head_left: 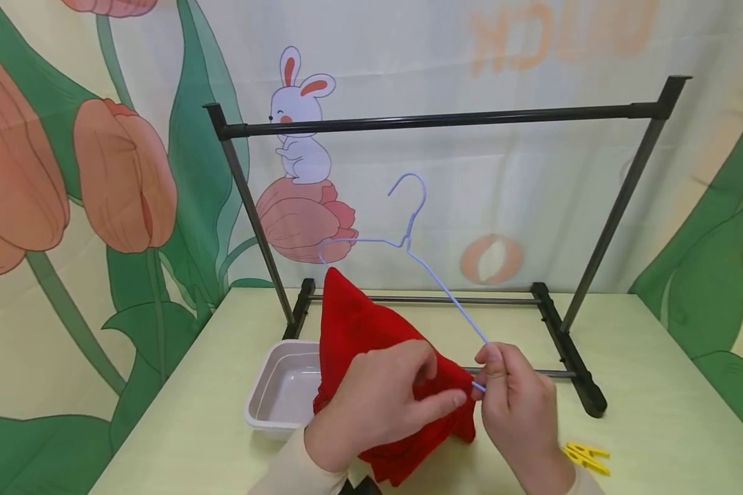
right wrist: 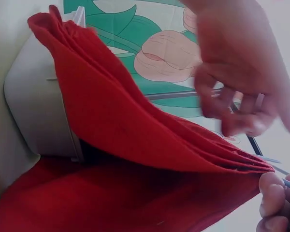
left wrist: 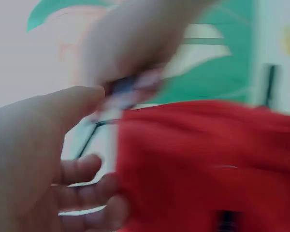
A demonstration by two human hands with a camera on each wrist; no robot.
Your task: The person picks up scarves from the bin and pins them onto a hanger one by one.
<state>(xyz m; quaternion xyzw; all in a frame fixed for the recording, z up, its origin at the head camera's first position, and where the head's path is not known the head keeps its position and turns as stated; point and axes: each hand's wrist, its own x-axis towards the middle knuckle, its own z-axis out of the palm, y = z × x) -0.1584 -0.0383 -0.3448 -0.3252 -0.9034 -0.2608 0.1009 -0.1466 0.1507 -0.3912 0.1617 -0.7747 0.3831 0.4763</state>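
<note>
A red cloth (head_left: 359,337) hangs over one arm of a light blue wire hanger (head_left: 408,234), held above the table. My right hand (head_left: 486,375) pinches the hanger's near wire end, and its fingertips (right wrist: 273,193) show beside the cloth's bunched edge (right wrist: 150,145). My left hand (head_left: 446,392) is over the cloth with loosely curled fingers and its forefinger stretched toward the right hand. In the right wrist view the left hand (right wrist: 237,72) is blurred, just above the cloth, gripping nothing. The left wrist view shows its thumb (left wrist: 63,106) beside the cloth (left wrist: 208,164).
A black clothes rack (head_left: 446,120) stands across the back of the pale green table (head_left: 656,385). A grey plastic tub (head_left: 278,392) sits at the left, partly under the cloth. A yellow clothespin (head_left: 585,457) lies near the right front edge.
</note>
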